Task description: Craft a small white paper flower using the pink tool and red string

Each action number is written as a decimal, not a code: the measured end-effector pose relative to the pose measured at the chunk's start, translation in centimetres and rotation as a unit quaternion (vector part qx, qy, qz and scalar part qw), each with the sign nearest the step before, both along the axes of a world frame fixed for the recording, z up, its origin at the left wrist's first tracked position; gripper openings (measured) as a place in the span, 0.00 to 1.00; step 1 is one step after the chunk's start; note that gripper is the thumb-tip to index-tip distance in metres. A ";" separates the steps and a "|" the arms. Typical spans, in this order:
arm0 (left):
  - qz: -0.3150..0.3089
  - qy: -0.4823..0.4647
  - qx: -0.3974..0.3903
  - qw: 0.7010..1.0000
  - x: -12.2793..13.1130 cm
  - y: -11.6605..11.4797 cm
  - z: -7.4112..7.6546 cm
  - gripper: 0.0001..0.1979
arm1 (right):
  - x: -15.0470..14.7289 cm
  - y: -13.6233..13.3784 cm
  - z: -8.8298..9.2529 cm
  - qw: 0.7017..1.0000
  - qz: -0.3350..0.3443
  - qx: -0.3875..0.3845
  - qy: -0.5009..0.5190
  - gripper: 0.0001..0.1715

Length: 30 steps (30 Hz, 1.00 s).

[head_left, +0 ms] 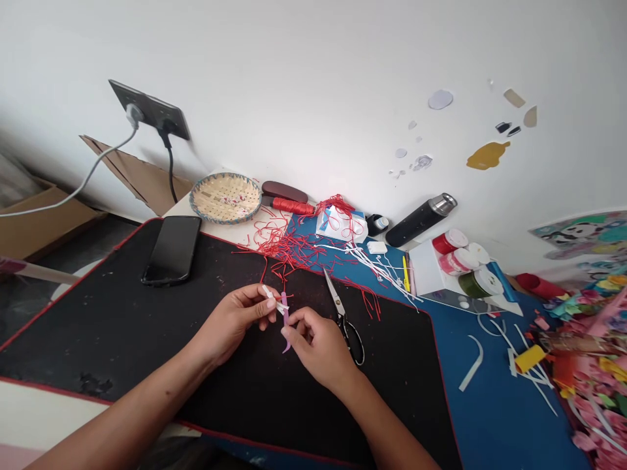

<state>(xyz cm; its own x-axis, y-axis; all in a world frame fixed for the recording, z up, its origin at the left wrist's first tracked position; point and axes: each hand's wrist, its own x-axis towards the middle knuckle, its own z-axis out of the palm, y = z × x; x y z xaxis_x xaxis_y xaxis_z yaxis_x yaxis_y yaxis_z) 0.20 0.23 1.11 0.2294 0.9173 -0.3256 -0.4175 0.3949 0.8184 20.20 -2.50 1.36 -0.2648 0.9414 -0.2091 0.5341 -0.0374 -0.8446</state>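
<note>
Over the black mat (122, 326), my left hand (235, 320) pinches a small white strip (272, 299) together with the top of a thin purple strip (285, 323). My right hand (318, 346) is closed in a pinch on the lower part of the same purple strip, which hangs down and curls at its end. The two hands nearly touch. Scissors (343, 313) lie shut on the mat just right of my right hand. A heap of red string pieces (289, 245) lies beyond the hands.
A black phone (172, 249) lies at the mat's far left, a woven basket (225, 197) behind it. A dark flask (422, 219), tape rolls (463, 261), white strips (382, 264) and colourful paper scraps (592, 365) sit on the blue surface at right. Cables hang from a wall socket (149, 109).
</note>
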 end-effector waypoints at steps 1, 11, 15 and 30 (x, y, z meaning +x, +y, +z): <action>-0.001 -0.008 -0.004 1.000 0.0 0.0 0.0 0.15 | -0.1 0.1 0.1 0.999 0.012 0.019 -0.040 0.07; -0.009 -0.044 -0.005 0.999 -0.3 -0.1 0.0 0.14 | -2.1 0.5 -0.6 0.970 0.084 0.127 -0.188 0.08; -0.004 -0.041 -0.005 0.999 -0.4 -0.2 0.1 0.14 | -1.7 0.2 -0.8 0.994 0.034 0.081 -0.066 0.05; -0.017 -0.008 -0.027 0.999 0.0 -0.4 -0.5 0.11 | -1.1 -1.1 -1.3 0.967 -0.051 -0.082 0.237 0.15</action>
<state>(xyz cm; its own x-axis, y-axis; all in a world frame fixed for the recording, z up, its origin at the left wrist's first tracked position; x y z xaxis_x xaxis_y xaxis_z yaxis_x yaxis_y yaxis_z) 0.16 -0.19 0.65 0.2651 0.8899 -0.3713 -0.4163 0.4529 0.7884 19.13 -3.58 0.07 -0.2751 0.9322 -0.2353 0.0753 -0.2231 -0.9719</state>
